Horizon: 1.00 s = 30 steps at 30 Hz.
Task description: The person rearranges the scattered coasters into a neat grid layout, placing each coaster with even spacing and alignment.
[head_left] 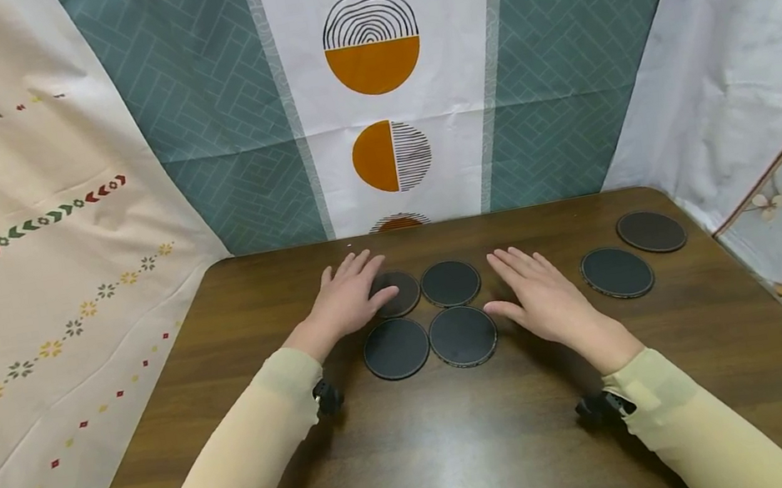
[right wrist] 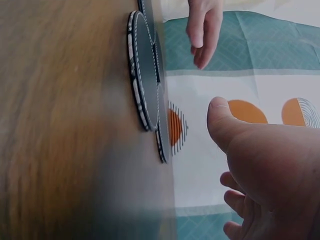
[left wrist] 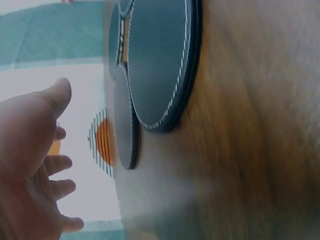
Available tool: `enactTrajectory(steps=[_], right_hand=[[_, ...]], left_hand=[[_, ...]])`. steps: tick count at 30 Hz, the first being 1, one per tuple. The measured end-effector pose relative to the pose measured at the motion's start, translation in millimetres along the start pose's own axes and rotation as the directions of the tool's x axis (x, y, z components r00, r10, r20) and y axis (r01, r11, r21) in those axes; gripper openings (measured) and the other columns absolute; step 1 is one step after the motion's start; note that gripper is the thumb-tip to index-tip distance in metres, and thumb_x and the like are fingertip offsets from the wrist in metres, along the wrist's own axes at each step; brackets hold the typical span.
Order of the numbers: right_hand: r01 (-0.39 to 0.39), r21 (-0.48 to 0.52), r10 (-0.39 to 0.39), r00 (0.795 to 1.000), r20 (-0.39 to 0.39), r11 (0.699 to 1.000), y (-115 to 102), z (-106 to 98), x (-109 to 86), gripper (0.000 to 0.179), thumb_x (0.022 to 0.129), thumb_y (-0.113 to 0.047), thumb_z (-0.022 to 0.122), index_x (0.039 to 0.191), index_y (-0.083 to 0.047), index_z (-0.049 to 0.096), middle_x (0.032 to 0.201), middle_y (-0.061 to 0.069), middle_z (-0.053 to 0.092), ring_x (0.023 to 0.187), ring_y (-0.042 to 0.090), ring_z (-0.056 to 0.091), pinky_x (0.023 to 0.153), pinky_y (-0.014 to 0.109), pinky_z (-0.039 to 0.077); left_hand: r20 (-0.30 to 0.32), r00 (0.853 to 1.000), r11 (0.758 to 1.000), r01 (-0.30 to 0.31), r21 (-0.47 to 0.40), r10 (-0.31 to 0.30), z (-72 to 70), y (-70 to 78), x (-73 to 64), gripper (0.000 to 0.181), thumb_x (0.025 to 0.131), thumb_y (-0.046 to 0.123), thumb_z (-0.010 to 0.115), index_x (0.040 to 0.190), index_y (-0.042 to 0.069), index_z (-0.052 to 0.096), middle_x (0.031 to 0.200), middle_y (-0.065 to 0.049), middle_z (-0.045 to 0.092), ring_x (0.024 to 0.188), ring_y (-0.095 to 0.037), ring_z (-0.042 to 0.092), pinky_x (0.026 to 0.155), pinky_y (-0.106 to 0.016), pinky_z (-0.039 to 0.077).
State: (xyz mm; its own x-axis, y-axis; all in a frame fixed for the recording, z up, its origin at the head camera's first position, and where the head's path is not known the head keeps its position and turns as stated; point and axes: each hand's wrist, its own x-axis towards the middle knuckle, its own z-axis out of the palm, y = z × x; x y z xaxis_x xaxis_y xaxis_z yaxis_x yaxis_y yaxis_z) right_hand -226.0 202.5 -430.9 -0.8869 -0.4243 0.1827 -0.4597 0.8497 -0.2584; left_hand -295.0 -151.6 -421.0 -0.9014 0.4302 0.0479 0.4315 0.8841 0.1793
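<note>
Four dark round coasters with stitched rims lie in a two-by-two group on the table, edges close together: back left [head_left: 400,293], back right [head_left: 450,283], front left [head_left: 396,348] and front right [head_left: 463,336]. My left hand [head_left: 347,294] hovers at the group's left side, its thumb overlapping the back left coaster in the head view. My right hand [head_left: 540,294] is over the table at the group's right side, fingers extended and thumb toward the front right coaster. Both hands hold nothing; in the wrist views, the left palm [left wrist: 25,150] and right palm [right wrist: 270,170] are raised above the tabletop.
Two more round coasters, one dark [head_left: 617,272] and one brownish [head_left: 650,231], lie at the table's back right. The brown wooden table [head_left: 438,456] ends at a patterned cloth backdrop [head_left: 213,119]. Cloth also hangs along both sides. Each wrist carries a small black camera.
</note>
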Motion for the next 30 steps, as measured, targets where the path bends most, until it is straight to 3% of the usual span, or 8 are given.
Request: enactTrajectory(steps=[13,30], right_hand=[[-0.03,-0.036,0.03,1.0,-0.001,0.999,18,-8,-20.7,0.085,0.109,-0.048,0.069,0.172,-0.001,0.035,0.175,0.025,0.036,0.164,0.044,0.027,0.132,0.063,0.017],[-0.09,-0.056,0.089,0.996,-0.013,0.994,42,-15,-45.6,0.087,0.109,-0.05,0.069,0.171,0.001,0.036,0.174,0.028,0.036,0.163,0.048,0.028,0.13,0.066,0.019]], left_hand=[[-0.051,0.998,0.999,0.027,0.038,-0.025,-3.6,24.4,-26.2,0.082,0.111,0.062,0.057,0.175,0.017,0.035,0.181,-0.014,0.027,0.168,-0.042,0.018,0.128,-0.075,0.011],[-0.089,0.995,0.998,-0.047,0.045,0.05,-2.5,53.4,-38.3,0.081,0.111,0.063,0.054,0.176,0.019,0.033,0.182,-0.01,0.026,0.168,-0.039,0.018,0.128,-0.075,0.012]])
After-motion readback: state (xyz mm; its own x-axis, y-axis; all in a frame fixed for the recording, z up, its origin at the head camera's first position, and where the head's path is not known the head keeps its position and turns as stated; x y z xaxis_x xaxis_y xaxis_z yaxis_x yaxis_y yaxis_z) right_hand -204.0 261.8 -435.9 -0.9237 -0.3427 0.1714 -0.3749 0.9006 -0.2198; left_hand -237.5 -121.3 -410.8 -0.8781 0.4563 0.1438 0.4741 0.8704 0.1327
